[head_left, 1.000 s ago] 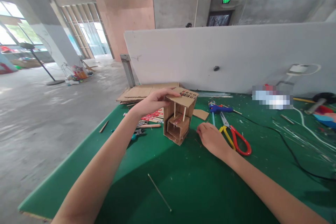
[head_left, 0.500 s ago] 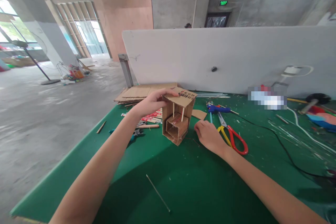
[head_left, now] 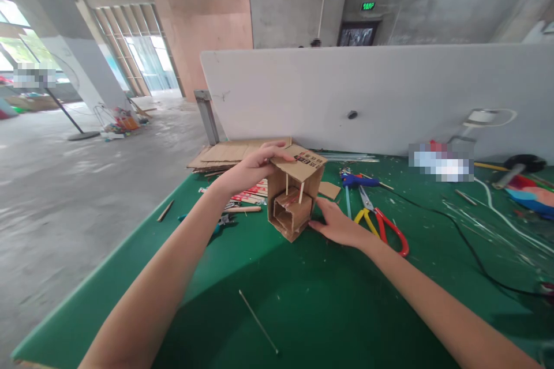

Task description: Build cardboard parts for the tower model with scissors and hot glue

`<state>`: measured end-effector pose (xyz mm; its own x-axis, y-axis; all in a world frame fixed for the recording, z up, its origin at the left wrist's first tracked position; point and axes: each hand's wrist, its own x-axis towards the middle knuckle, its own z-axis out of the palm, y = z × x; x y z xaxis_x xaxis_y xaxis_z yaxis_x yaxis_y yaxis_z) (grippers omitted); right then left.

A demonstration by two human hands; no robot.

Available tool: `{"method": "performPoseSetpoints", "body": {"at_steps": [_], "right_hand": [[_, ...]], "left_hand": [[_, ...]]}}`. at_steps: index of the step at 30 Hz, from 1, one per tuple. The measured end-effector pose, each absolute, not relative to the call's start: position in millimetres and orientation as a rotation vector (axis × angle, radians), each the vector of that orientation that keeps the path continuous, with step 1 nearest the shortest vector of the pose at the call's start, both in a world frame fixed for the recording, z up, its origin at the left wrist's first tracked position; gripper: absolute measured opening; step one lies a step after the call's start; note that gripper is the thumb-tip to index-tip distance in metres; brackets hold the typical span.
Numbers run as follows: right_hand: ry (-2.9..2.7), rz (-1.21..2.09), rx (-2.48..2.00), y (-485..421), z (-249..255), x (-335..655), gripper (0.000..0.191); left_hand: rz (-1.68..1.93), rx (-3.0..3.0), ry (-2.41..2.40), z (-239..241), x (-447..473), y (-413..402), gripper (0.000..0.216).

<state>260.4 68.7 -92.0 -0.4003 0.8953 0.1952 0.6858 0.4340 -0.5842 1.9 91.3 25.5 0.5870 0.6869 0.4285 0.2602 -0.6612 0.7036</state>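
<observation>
A small cardboard model house stands on the green table, with thin wooden posts under a flat roof flap. My left hand grips the left edge of that roof flap from above. Flat on the table, my right hand has its fingers apart and its fingertips touching the model's right lower side. It holds nothing.
Red-and-yellow scissors lie just right of my right hand, with a blue glue gun behind them. Cardboard sheets are stacked at the back left. A thin stick lies in front. A black cable crosses the right side. A white partition stands behind.
My right hand has slid left across the table until its fingertips touch the model's side. My left hand keeps its grip on the roof flap.
</observation>
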Motion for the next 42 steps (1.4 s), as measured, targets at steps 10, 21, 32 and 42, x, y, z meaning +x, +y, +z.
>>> {"method": "performPoseSetpoints", "body": {"at_steps": [10,21,32,42], "right_hand": [[-2.212,0.831,-1.209,60,-74,265,0.017],[-1.26,1.077,-0.614,44,51,302,0.007],[-1.748,0.068,-1.563,93,89,357,0.024],[-2.305,1.243,-1.057,96,8,338,0.058]], "left_hand": [[1.202,1.801,0.63,10,4,104,0.01],[1.174,2.005,0.721,20,-8,105,0.015],[0.993,2.378,0.992,51,-5,74,0.029],[0.701,2.722,1.406,68,2,48,0.045]]}}
